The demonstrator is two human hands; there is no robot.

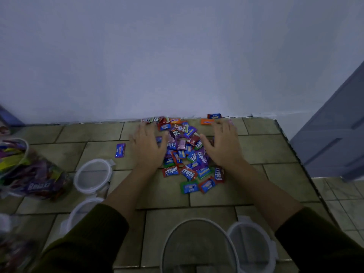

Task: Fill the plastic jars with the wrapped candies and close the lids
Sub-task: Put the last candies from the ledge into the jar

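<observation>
Clear round plastic jar (197, 219) behind the wrists, unfilled, unlidded. Seemingly corralling multicoloured wrapped candies (185, 154) between left hand (146, 147) and right hand (223, 146), both flat, gripping nothing

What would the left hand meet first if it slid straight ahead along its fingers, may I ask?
Probably the pale candy at the wall's foot, just beyond the left hand; then the wall.

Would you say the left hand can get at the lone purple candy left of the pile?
Probably yes: the purple candy lies by itself just beside the open left hand, with nothing between them.
</observation>
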